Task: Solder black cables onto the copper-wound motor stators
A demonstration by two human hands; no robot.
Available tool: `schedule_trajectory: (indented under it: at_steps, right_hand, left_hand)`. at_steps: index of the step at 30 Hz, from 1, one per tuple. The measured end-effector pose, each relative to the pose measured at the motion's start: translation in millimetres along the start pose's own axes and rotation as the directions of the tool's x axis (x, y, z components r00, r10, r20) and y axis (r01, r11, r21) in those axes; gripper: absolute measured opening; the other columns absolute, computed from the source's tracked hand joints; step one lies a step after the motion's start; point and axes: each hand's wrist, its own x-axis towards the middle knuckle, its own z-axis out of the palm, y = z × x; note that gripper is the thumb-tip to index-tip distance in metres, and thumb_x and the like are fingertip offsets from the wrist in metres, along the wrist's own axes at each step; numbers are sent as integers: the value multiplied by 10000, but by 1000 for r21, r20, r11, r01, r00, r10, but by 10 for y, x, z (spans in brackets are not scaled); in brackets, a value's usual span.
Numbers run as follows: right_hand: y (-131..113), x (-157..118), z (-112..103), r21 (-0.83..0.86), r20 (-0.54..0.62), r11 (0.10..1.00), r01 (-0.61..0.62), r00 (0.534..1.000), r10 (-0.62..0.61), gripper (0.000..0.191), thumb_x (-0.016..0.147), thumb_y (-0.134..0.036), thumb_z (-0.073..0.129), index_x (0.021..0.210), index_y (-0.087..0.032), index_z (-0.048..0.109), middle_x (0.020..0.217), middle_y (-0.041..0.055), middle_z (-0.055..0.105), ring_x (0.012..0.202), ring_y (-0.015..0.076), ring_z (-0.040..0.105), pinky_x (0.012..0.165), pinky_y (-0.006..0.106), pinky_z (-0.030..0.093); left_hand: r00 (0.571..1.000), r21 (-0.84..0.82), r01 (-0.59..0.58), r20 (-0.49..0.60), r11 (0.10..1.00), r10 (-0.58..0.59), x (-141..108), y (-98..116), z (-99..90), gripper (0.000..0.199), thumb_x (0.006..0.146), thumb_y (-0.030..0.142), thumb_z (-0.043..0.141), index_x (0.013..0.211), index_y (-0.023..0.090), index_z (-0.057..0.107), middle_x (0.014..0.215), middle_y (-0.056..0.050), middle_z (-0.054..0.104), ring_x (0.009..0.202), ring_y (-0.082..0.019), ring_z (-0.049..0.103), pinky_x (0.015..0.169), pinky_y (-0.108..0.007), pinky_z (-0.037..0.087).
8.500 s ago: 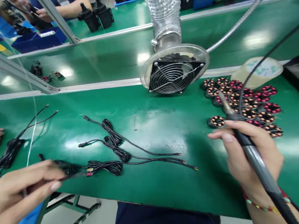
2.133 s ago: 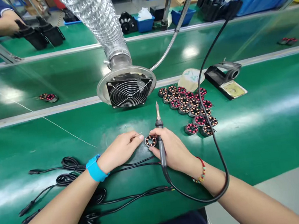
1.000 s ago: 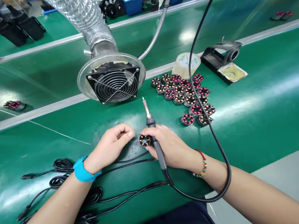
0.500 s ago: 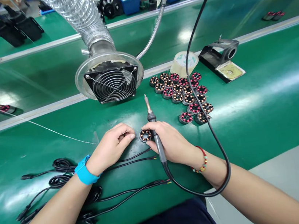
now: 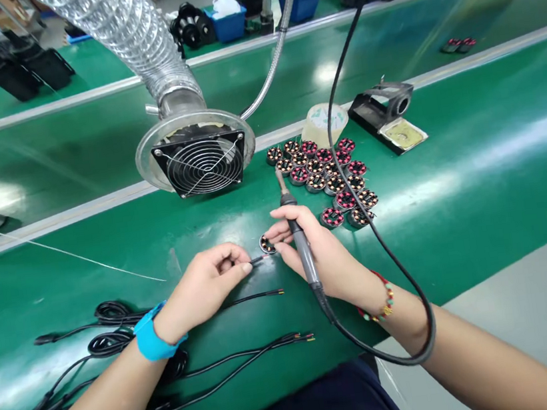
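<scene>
Black cable [image 5: 257,261] is now pinched by the left hand [image 5: 215,280].

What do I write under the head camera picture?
The left hand pinches a black cable; the right hand holds a soldering iron over a green bench.

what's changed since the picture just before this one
The left hand has taken hold of a thin black cable, lifting its end beside the round copper-wound coil. The right hand, still holding the grey-and-black soldering iron, has shifted slightly right. The grouped copper and red coils stayed put.
</scene>
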Motion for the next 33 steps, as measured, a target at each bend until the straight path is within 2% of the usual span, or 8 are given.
schedule_trajectory:
  at_steps: [2, 5, 11, 17, 20, 23, 28, 33]
  right_hand:
    - [-96, -17, 36, 104, 42, 992, -70, 997, 66, 400, 859, -124, 502, 1222, -244, 383, 999, 35, 629, 889, 151, 656, 821, 335, 539]
    - [-201, -37, 102, 185, 54, 976, -115, 993, 107, 397, 860, -129, 501, 1220, -248, 383, 989, 24, 619, 864, 135, 651, 800, 320, 544]
    - [-183, -62, 259, 353, -112, 935, -25, 991, 68, 392, 870, -105, 507, 1203, -271, 386, 926, -7, 613, 844, 116, 647, 796, 290, 552]
    - [-115, -87, 303, 375, -147, 927, 23, 989, 35, 403, 863, -103, 565, 1190, -282, 413, 897, -23, 629, 809, 110, 637, 747, 263, 542]
    - [-88, -92, 314, 400, -145, 917, 11, 988, 51, 390, 866, -99, 572, 1176, -280, 421, 882, -28, 633, 807, 105, 634, 757, 258, 537]
    - [-61, -94, 335, 440, -136, 898, -2, 988, 69, 399, 863, -108, 585, 1180, -280, 416, 882, -26, 630, 794, 103, 631, 749, 253, 537]
    - [-25, -96, 344, 486, -118, 874, -13, 990, 80, 414, 859, -164, 621, 1188, -291, 403, 892, -27, 605, 792, 106, 621, 755, 262, 545]
    - [-11, -94, 323, 515, -58, 857, -20, 997, 58, 438, 866, -205, 633, 1206, -294, 374, 903, -26, 593, 761, 100, 623, 731, 259, 552]
  left_hand:
    - [1000, -136, 14, -24, 991, -17, 4, 17, -50, 236, 783, 391, 582, 777, 155, 586, 679, 17, 538, 620, -111, 444, 572, -225, 354]
    - [999, -212, 14, -34, 977, -22, -3, 34, -84, 240, 763, 384, 610, 763, 145, 595, 688, 14, 556, 630, -103, 456, 589, -218, 368]
    - [999, -120, -18, 24, 993, 21, -30, 6, -108, 252, 816, 382, 572, 768, 145, 644, 695, 2, 599, 654, -113, 486, 625, -232, 383]
    - [998, -81, -29, 53, 996, 33, -32, -40, -72, 236, 847, 370, 563, 802, 153, 646, 735, -3, 611, 671, -119, 490, 622, -232, 391]
    - [995, -118, -104, -22, 988, 102, -35, -56, -34, 238, 904, 376, 505, 916, 166, 614, 806, -3, 600, 690, -114, 487, 634, -228, 398]
    - [973, -75, -226, -64, 971, 222, -42, -61, -11, 350, 994, 380, 312, 920, 172, 584, 825, -9, 577, 698, -114, 471, 658, -238, 392]
    - [924, 143, -381, 78, 913, 374, -43, -36, -1, 368, 1008, 310, 295, 747, 161, 507, 755, -14, 534, 727, -126, 468, 722, -262, 368]
    - [906, 179, -423, 98, 888, 412, -32, -23, -4, 355, 1004, 276, 296, 699, 172, 444, 702, 5, 466, 665, -121, 424, 670, -256, 348]
